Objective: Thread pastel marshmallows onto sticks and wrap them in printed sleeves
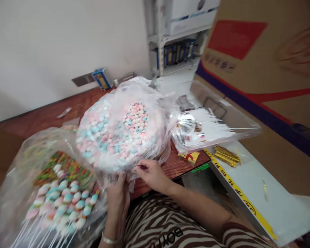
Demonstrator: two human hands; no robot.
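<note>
Two hands are gripping one bag | left hand (118, 196) and right hand (151, 174) are closing fingers on marshmallow bag (119, 134) lower edge | bag is lying above fingers, near tabletop (41, 119) front edge

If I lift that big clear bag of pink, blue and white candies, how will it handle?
The candy bag probably sags and shifts, since its thin plastic is crumpled and the pieces lie loose. Its glossy film looks slippery, so both hands, left and right, seem wise.
</note>
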